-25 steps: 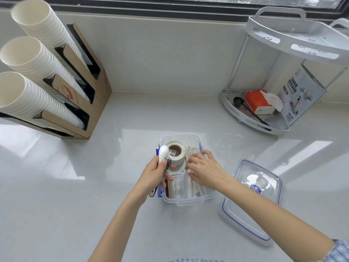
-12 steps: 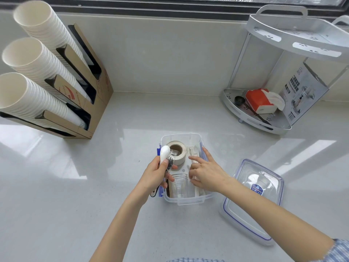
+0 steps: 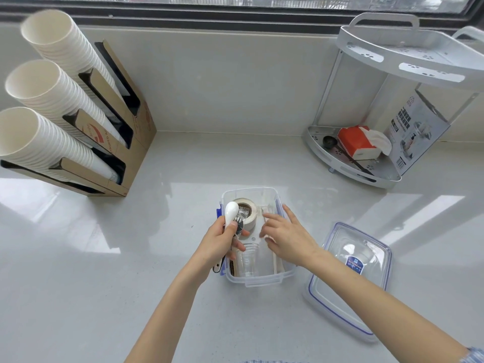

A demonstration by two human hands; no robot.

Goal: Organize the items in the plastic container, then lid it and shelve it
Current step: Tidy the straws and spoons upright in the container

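Note:
A clear plastic container (image 3: 262,280) with blue clips stands open on the counter. Inside lie a roll of tape (image 3: 247,210), a clear plastic cup (image 3: 247,260) and pale wrapped sticks (image 3: 277,263). My left hand (image 3: 222,242) is at the container's left rim, shut on a white spoon (image 3: 231,212) together with small wrapped items. My right hand (image 3: 288,235) hovers over the container's right half with fingers spread, holding nothing. The clear lid (image 3: 348,281) with a blue seal lies on the counter to the right.
A cardboard dispenser (image 3: 117,142) with three stacks of paper cups (image 3: 47,98) stands at the back left. At the back right is a white two-tier corner shelf (image 3: 366,169) holding a red tissue pack (image 3: 358,142), a black scoop and a printed box (image 3: 416,129).
My right hand has shifted slightly and its fingers have spread over the container's right side. The left hand keeps its hold on the spoon in nearly the same place.

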